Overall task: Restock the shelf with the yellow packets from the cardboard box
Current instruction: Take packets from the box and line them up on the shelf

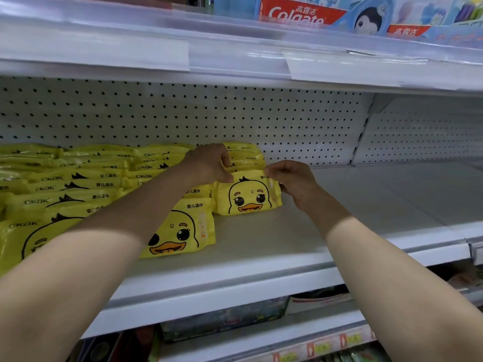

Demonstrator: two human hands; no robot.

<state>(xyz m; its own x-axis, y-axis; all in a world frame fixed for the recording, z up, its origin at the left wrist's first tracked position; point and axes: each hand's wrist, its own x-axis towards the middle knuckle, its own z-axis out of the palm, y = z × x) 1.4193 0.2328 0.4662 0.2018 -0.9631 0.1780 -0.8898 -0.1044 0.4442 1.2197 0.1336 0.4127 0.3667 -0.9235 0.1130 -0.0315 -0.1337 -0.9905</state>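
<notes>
The left hand (209, 165) and right hand (292, 181) pinch the top corners of the upright yellow packet (248, 198) between them; released unsteadily, it could topple forward onto the shelf (261, 239)

A packet (248, 197) is standing on the shelf (352, 226) between the fingers of the left hand (209, 163) and right hand (292, 178); other packets (78, 184) are sitting left of and behind them.

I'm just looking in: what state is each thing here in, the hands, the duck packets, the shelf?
left hand, gripping the upright packet's top left corner.
right hand, pinching its top right corner.
upright packet, duck face forward, held by both hands.
front packet, leaning back, untouched.
packet rows, filling the shelf's left part.
shelf, bare on the right.
toothpaste boxes, on the shelf above.
</notes>
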